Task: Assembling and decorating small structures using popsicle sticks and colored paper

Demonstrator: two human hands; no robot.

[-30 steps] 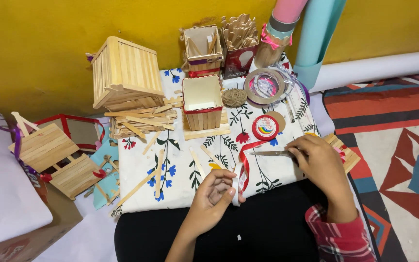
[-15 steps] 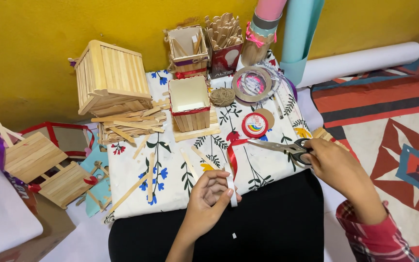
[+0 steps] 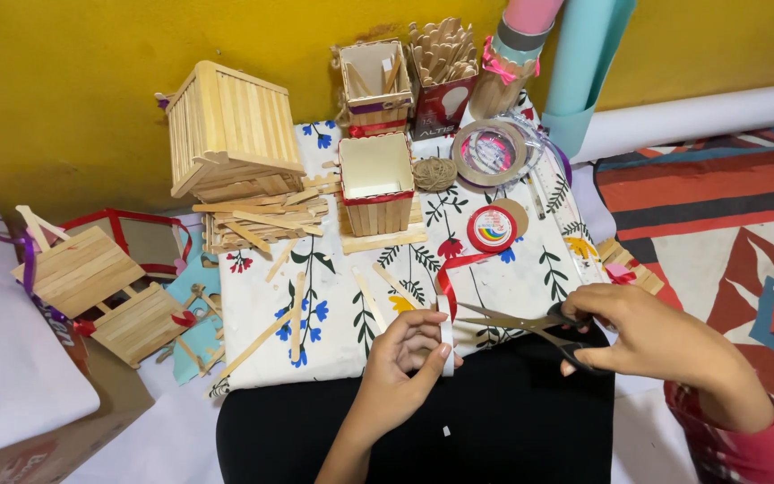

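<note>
The floral cloth (image 3: 333,305) is the landmark. Its near edge ends at the black lap surface (image 3: 494,421), which offers open room below both hands. Its far edge is crowded: a slatted wooden box (image 3: 230,125) stands at the far-left corner, a loose pile of flat wooden sticks (image 3: 257,215) lies just beside it, and a small open stick box with a red band (image 3: 375,184) stands at far centre. A twine ball (image 3: 434,173) and a clear tape roll (image 3: 492,150) sit to the right of that box.

At the near edge, the left hand (image 3: 400,363) pinches a narrow white strip (image 3: 446,336) upright; the fingers (image 3: 436,358) are closed on it. A glossy red ribbon (image 3: 451,278) curves on the cloth just beyond the strip.

The right hand (image 3: 656,341) grips metal scissors (image 3: 530,324) at the near-right corner, fingers curled through the dark handles. The blades are parted slightly, tips pointing at the strip.
</note>
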